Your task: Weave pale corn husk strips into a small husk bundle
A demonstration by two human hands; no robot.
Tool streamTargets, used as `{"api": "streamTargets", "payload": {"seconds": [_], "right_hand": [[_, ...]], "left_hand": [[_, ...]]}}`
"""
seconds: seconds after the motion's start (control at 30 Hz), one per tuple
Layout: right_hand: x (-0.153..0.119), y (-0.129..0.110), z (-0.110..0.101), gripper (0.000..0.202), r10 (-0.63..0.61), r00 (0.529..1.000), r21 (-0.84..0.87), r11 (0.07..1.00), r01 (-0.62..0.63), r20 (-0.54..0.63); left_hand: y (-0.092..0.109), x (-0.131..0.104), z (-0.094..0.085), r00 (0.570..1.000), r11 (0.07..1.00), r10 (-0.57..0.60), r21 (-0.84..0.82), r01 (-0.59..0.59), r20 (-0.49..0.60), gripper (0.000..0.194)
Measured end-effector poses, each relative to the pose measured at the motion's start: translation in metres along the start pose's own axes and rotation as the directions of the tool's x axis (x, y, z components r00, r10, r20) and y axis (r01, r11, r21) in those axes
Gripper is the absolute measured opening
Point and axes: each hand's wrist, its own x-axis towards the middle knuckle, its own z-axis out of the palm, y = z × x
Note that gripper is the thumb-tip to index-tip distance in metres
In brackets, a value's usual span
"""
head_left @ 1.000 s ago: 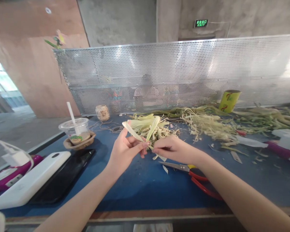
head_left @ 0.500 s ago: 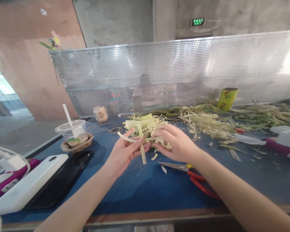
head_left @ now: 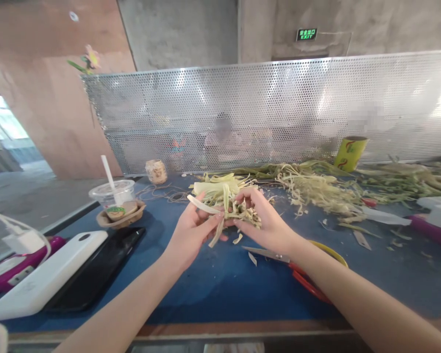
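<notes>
My left hand (head_left: 193, 228) is closed, pinching crossed pale corn husk strips (head_left: 205, 206) between thumb and fingers. One strip sticks out to the upper left, one stands upward and another hangs below the thumb. My right hand (head_left: 266, 220) is curled at the right side of the same strips, thumb and fingers around their right end; the exact contact is partly hidden. Just behind both hands lies a pile of yellow-green husk pieces (head_left: 213, 188). Red-and-yellow-handled scissors (head_left: 270, 253) rest on the blue table (head_left: 213, 289), partly under my right forearm.
To the left are a plastic cup (head_left: 113, 193) in a brown holder, a white power bank (head_left: 47, 274), a black phone (head_left: 95, 272) and a purple power strip (head_left: 22, 269). Shredded husks (head_left: 316, 189), a yellow roll (head_left: 351, 154) and a loose blade (head_left: 362, 240) lie right. A perforated screen (head_left: 191, 108) stands behind.
The fingers of my right hand have lifted and spread a little from the thumb. The hanging strip now slants to the left. The whole view has shifted slightly, and more of the scissors' yellow handle shows.
</notes>
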Motion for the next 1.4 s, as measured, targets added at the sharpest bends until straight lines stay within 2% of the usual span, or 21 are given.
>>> {"api": "streamTargets", "payload": {"seconds": [0.07,0.13,0.2,0.3,0.43,0.6,0.67,0.87,1.07,1.23,1.4], "right_hand": [[0.003,0.001,0.000,0.014,0.195,0.977,0.159,0.965,-0.207,0.086],[0.006,0.003,0.001,0.019,0.277,0.948,0.255,0.916,-0.310,0.156],[0.007,0.005,0.003,0.021,0.285,0.940,0.345,0.877,-0.334,0.187],[0.006,0.008,0.005,0.022,0.309,0.933,0.472,0.804,-0.361,0.187],[0.005,0.007,0.006,0.027,0.340,0.934,0.493,0.798,-0.348,0.109],[0.003,0.004,0.006,0.028,0.362,0.930,0.531,0.777,-0.338,0.062],[0.004,0.005,0.005,0.028,0.367,0.926,0.521,0.776,-0.355,0.085],[0.009,0.006,-0.003,0.026,0.303,0.935,0.312,0.884,-0.347,0.183],[0.006,-0.001,-0.004,0.013,0.310,0.896,0.212,0.898,-0.386,0.317],[0.006,-0.002,-0.004,0.010,0.328,0.896,0.175,0.904,-0.390,0.301],[0.007,0.001,-0.007,0.012,0.305,0.898,0.151,0.919,-0.365,0.316]], "left_hand": [[0.000,-0.001,0.001,1.000,0.999,0.008,0.050,-0.008,-0.003,0.084],[0.000,-0.002,0.003,1.000,0.997,0.003,0.079,-0.004,0.018,0.086],[-0.001,-0.004,0.006,0.999,0.995,-0.014,0.097,0.010,0.041,0.083],[-0.001,-0.006,0.010,0.999,0.993,-0.042,0.112,0.039,0.018,0.084],[-0.002,-0.006,0.012,0.999,0.992,-0.045,0.117,0.042,0.023,0.090],[-0.003,-0.007,0.009,0.981,0.986,-0.149,0.093,0.138,0.124,0.084],[-0.003,-0.007,0.008,0.975,0.983,-0.177,0.062,0.170,0.135,0.082],[0.000,-0.006,0.008,0.979,0.977,-0.200,-0.073,0.201,0.031,0.067],[0.000,-0.001,0.002,0.996,0.997,-0.064,-0.043,0.061,-0.059,0.078],[0.000,0.001,-0.001,0.995,0.995,0.009,0.103,0.001,-0.099,0.094],[0.002,0.000,-0.001,0.991,0.996,0.049,0.083,-0.038,-0.123,0.103]]}}
